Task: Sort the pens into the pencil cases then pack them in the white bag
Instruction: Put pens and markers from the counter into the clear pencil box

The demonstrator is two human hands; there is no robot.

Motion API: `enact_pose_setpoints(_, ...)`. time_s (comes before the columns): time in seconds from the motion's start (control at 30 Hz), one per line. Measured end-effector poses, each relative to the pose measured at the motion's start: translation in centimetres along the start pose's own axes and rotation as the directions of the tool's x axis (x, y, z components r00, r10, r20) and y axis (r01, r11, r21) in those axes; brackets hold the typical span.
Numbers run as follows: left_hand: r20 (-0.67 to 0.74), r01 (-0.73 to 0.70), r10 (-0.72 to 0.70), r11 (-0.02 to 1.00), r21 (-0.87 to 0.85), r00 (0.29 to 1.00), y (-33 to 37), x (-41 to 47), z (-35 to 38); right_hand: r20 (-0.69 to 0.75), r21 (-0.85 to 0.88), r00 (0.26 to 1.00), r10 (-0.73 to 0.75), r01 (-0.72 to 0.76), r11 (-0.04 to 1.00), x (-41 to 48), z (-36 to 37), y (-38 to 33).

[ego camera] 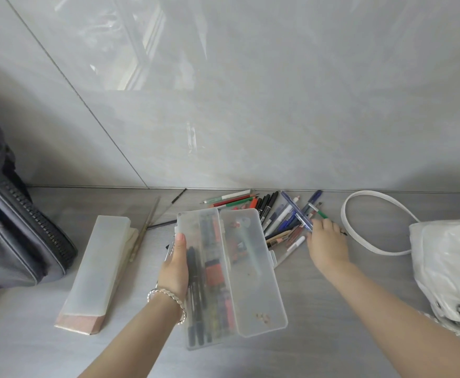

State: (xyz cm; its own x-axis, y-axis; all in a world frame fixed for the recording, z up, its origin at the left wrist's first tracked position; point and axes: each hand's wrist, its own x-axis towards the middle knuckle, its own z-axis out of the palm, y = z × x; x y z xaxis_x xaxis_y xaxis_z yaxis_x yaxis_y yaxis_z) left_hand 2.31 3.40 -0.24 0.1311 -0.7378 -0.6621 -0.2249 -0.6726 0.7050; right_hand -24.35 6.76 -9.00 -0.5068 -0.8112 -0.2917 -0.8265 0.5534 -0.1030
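Left hand (175, 264) grips the left long edge of the open pencil case (209, 279), thumb lying flat on top of the rim and the other fingers hidden beneath; a silver bracelet (168, 297) circles that wrist. Right hand (328, 244) reaches out to the pen pile (275, 216), seen from the back with its fingers curled down onto the pens. A blue pen (297, 211) ends right at those fingertips, but the back of the hand covers them, so I cannot tell whether the pen is pinched or only touched.

The open case is frosted clear plastic. Its left half holds black markers and red and orange pens lying lengthwise. Its right half, the lid (253, 279), is folded out flat toward the pile and covers the pile's near edge. Red and pale green shapes show through the lid; whether they lie in it or under it is unclear.

The pile of red, green, black and blue pens is fanned against the foot of the tiled wall (250, 105). A second pencil case (98, 263), shut, lies to the left on the grey counter (318, 309), resting on a pink-ended block (78, 321). The white bag (447, 268) sits at the far right, its strap (359, 214) looped toward the pens. A grey backpack (10, 227) stands at the far left
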Motion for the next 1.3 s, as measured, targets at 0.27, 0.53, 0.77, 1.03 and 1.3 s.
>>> enact_pose_setpoints(0.27,-0.020,0.033,-0.032,0.998,0.044,0.999,-0.4,0.1,-0.7,-0.191,0.196,0.868,-0.458,0.491,0.849,-3.2,-5.6,-0.2)
enact_pose_setpoints(0.53,0.043,-0.020,0.016,0.994,0.105,0.999,-0.1,-1.5,0.5,0.014,-0.149,0.458,-0.889,0.880,0.451,-7.6,-11.8,-5.8)
enact_pose_setpoints(0.77,0.087,-0.117,0.111,0.991,0.059,0.990,0.0,-3.3,1.4,0.158,-0.100,0.335,-0.929,0.941,0.323,-9.4,-9.8,-8.7)
enact_pose_setpoints(1.03,0.029,-0.180,0.179,0.982,0.060,0.983,0.0,-4.2,1.1,0.069,0.634,0.669,-0.740,0.544,0.550,-11.3,-12.1,-7.8)
enact_pose_setpoints(1.3,-0.005,-0.162,0.162,0.987,0.022,0.987,-0.1,-4.2,1.5,0.218,0.973,0.874,-0.435,-0.160,0.167,-12.9,-10.0,-7.6)
